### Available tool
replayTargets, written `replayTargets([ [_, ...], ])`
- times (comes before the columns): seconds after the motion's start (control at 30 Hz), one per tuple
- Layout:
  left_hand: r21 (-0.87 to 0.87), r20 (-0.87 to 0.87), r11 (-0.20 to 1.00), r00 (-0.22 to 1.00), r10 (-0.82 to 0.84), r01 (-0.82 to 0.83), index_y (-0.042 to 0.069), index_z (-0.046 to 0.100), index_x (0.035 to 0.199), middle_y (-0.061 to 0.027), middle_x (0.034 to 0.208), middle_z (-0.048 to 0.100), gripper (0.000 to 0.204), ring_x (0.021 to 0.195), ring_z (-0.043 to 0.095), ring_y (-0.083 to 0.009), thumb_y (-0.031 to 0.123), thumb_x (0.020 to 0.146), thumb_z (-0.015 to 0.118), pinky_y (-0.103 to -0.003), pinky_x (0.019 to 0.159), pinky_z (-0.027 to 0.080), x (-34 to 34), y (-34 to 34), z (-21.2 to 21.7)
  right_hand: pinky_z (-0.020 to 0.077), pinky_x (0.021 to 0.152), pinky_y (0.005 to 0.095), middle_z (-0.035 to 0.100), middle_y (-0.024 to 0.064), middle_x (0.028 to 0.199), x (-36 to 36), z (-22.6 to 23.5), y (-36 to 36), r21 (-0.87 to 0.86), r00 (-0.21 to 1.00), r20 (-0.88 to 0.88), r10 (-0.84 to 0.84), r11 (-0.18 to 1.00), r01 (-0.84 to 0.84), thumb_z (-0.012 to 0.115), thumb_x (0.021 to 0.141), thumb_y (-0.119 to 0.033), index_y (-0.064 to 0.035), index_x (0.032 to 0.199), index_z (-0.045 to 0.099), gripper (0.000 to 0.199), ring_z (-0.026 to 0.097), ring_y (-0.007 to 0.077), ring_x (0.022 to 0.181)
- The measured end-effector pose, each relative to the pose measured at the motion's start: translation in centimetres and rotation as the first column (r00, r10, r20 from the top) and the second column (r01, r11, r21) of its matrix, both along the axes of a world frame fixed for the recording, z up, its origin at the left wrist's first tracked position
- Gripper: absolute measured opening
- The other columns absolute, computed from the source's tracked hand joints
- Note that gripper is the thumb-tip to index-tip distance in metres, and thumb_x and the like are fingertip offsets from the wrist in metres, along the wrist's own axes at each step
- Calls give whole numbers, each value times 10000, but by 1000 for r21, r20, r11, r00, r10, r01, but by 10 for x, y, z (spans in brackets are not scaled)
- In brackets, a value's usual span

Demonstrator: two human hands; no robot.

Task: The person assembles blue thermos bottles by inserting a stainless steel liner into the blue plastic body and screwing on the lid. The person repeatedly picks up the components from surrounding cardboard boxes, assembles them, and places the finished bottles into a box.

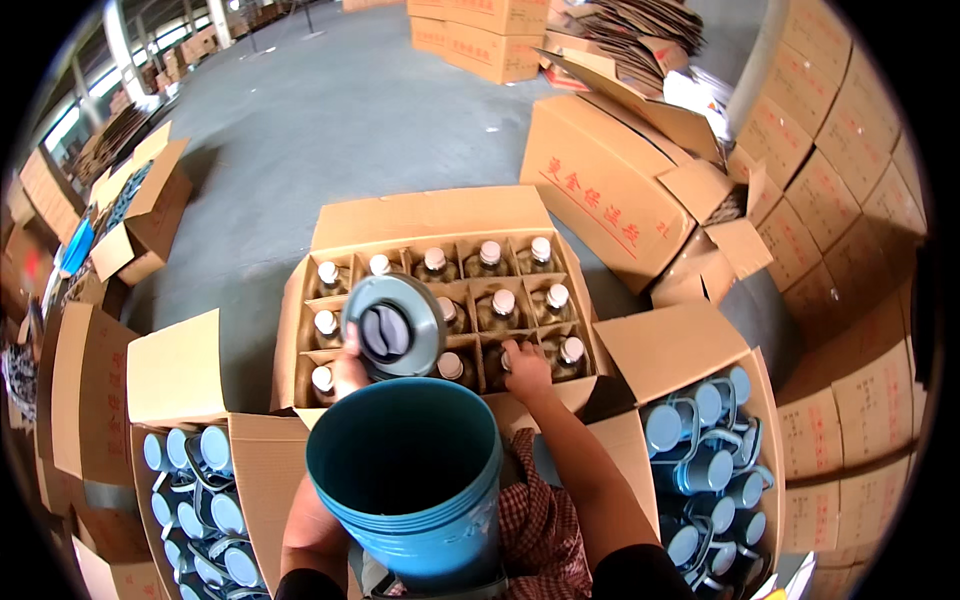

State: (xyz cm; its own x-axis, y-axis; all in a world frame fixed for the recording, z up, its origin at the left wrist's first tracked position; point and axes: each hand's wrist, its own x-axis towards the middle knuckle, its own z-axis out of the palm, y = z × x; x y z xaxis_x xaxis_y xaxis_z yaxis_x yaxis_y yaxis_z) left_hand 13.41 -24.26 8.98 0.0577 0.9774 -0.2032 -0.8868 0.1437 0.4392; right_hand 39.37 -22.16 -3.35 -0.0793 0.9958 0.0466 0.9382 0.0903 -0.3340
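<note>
My left hand is closed on the side of a round grey-blue part, which looks like a flask shell seen end-on, with a dark opening in its middle. It is held above the divided carton, hiding some compartments. Pale-capped glass bottles, which look like flask liners, stand upright in the cells. My right hand reaches into the near row, its fingers closed round the top of a bottle there. Below both hands stands a large teal bucket, with a dark interior, between my forearms.
Open cartons of blue lidded flasks with handles stand at left and right. Beyond the right one lies a larger open carton. Stacked cartons form a wall on the far right. Grey floor stretches ahead.
</note>
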Motion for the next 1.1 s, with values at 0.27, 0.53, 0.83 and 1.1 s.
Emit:
replayTargets([
  [0.27, 22, -29, 897, 897, -440, 441, 6, 341, 1332, -182, 1218, 510, 617, 1116, 493, -325, 420, 890, 461, -482, 1000, 387, 31, -32, -20, 471, 805, 342, 577, 139, 1075, -6, 200, -7, 423, 881, -391, 266, 902, -85, 733, 546, -17, -99, 1217, 509, 713, 574, 282, 934],
  [0.53, 216, -12, 928, 951, -310, 305, 44, 438, 1237, -146, 1128, 552, 502, 979, 538, -271, 411, 897, 475, -444, 905, 433, 63, 12, 97, 457, 826, 356, 605, 95, 1044, -61, 357, -56, 597, 625, 139, 768, 438, -672, 679, 595, -70, -107, 1186, 566, 603, 564, 269, 927],
  [0.83, 273, -360, 957, 933, 8, 98, 88, 603, 1064, -72, 1006, 622, 369, 849, 590, -198, 401, 874, 556, -339, 774, 501, 34, -9, 150, 248, 1062, 369, 395, 159, 1379, -12, 342, -1, 468, 54, -881, 471, 882, -52, 551, 846, -270, -53, 1403, 279, 657, 434, 261, 1217],
  [1.1, 791, 40, 576, 922, -386, 207, 61, 621, 797, -164, 1422, 309, 350, 1375, 123, -333, 410, 779, 651, -491, 1056, 259, 24, -44, 137, 294, 1051, 363, 461, 171, 1320, -24, 308, -43, 333, -133, -931, 341, 637, -695, 617, 562, -80, 32, 1276, 437, 745, 411, 247, 1250],
])
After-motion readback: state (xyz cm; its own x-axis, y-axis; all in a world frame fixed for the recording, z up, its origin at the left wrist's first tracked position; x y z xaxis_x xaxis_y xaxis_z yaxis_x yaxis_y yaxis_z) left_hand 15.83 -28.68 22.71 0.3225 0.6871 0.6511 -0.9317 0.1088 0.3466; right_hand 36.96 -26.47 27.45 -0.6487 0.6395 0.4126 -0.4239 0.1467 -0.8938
